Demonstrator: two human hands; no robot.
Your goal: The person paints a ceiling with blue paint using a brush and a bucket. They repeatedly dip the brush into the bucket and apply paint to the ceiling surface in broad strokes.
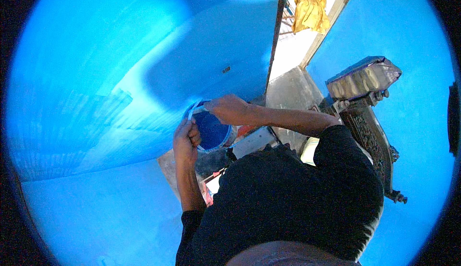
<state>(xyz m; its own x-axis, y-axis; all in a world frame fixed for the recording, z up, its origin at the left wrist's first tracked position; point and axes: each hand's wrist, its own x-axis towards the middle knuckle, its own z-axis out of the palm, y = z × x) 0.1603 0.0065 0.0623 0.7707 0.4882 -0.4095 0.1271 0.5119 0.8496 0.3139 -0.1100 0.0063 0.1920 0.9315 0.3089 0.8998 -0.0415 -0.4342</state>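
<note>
A round bucket [212, 130] with deep blue paint inside stands below my hands, near the blue wall. At its left edge my left hand [185, 137] is closed, fingers curled in, around the lower end of a thin pale strip [191, 112]. The strip rises from that fist along the bucket's upper left rim. Over the far side of the bucket, my right hand [225, 110] is closed near the strip's upper end, its fingertips pinched together. I cannot tell whether the strip is a loose tool or part of the bucket.
Blue walls [91, 74] surround me, with a small dark fitting [226, 69] on one. A doorway ahead shows a yellow cloth [311, 14] hanging outside. To my right stands carved dark wooden furniture [372, 141], with a plastic-wrapped bundle [362, 81] at its far end.
</note>
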